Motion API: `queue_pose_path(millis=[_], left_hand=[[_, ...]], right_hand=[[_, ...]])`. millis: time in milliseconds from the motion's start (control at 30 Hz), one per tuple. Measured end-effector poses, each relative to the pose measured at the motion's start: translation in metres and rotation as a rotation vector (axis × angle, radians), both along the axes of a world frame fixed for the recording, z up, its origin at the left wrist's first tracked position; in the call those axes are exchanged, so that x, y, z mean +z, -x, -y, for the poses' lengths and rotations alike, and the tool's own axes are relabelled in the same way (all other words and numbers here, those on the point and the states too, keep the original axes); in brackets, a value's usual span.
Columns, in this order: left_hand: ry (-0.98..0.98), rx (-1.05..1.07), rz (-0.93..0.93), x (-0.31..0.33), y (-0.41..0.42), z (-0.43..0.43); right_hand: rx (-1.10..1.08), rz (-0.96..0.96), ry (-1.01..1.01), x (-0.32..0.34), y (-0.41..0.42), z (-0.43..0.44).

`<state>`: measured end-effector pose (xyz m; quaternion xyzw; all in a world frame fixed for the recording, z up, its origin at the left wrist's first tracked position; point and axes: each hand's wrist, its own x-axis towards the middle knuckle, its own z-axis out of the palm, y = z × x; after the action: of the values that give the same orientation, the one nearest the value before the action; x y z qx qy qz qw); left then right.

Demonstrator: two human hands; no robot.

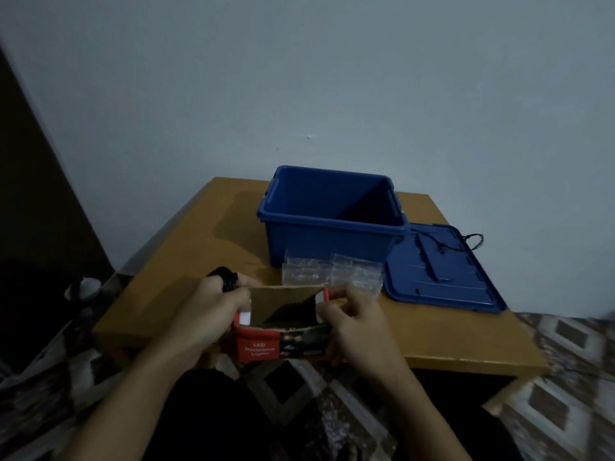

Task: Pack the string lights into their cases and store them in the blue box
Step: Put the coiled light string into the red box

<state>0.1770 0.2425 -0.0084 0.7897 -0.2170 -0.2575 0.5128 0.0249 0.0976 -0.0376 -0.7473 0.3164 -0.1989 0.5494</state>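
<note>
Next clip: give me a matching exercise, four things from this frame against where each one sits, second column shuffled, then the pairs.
Things
1. blue box
2. blue lid
3. red case
4. clear packets

Places
A. held open between the left hand and right hand
B. flat on the table, dark wire across it
C. lidless, standing toward the wall
D. on the table just in front of the box

Pairs: 1-C, 2-B, 3-A, 4-D

I'm in a home rm, looks like: wooden table [199,261] by plain wall [332,78], patterned floor mat [572,347].
</note>
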Motion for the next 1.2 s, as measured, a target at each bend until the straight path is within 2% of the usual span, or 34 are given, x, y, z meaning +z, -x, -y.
queue_pose_path(millis=[133,233,300,567,733,867,1000,1200], left_hand=[[0.087,-0.009,0.001,-0.013,0.017,0.031],[0.175,0.079,0.027,-0.018,0.027,0.049],[0.207,0.113,0.047,-0.02,0.028,0.057],[0.146,0.003,0.039,-0.016,0.019,0.063],[0.261,0.089,-0.059,-0.001,0.011,0.057],[0.339,-0.116,-0.098,0.022,0.005,0.045],[0.457,-0.443,-0.311,0.05,0.005,0.041],[0.495,-0.884,-0.645,0.071,0.002,0.06]], right_hand=[[-0.131,-0.011,0.04,-0.001,0.023,0.021],[-0.188,-0.019,0.068,0.0,0.03,0.032],[-0.204,-0.021,0.079,0.001,0.032,0.038],[-0.246,-0.035,0.101,0.003,0.029,0.043],[-0.223,-0.079,0.101,0.009,0.034,0.04],[-0.29,-0.171,0.295,0.026,0.04,0.039],[-0.214,-0.058,0.383,0.056,0.039,0.038],[0.154,0.186,0.196,0.093,0.02,0.028]])
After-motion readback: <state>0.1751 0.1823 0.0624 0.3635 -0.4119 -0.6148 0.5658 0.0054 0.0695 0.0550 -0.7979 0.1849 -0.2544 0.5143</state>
